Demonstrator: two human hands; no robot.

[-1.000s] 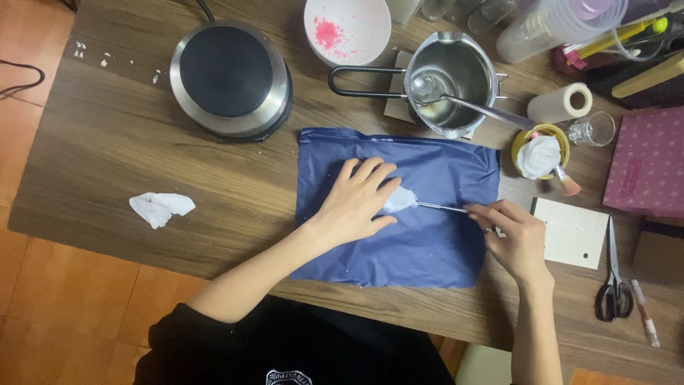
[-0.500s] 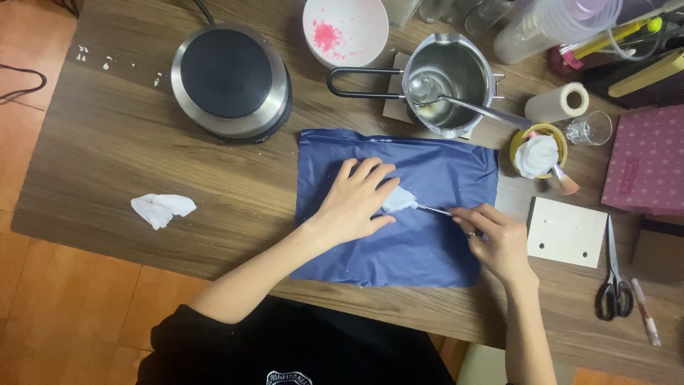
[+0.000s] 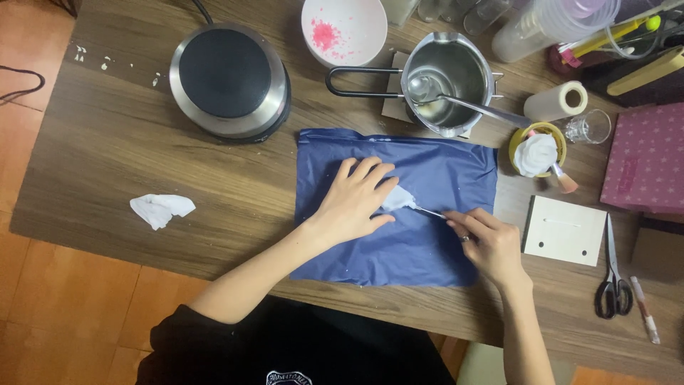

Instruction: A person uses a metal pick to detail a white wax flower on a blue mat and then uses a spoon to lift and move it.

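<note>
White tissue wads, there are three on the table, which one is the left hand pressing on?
The wad on the blue mat, under the left hand. The others lie untouched: one on bare wood at the left, one in the yellow cup.

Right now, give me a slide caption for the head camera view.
Left hand pins a white piece on a blue sheet while the right hand works a thin metal tool against it.

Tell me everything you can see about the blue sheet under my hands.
The blue sheet is a thin, smooth, slightly wrinkled rectangle that looks like plastic or coated fabric, lying flat on the wooden table, its near edge close to the table's edge. Small pale specks dot it. The left hand presses a white wad onto its middle; the right hand rests on its right side, holding a thin metal tool to the wad.
</note>
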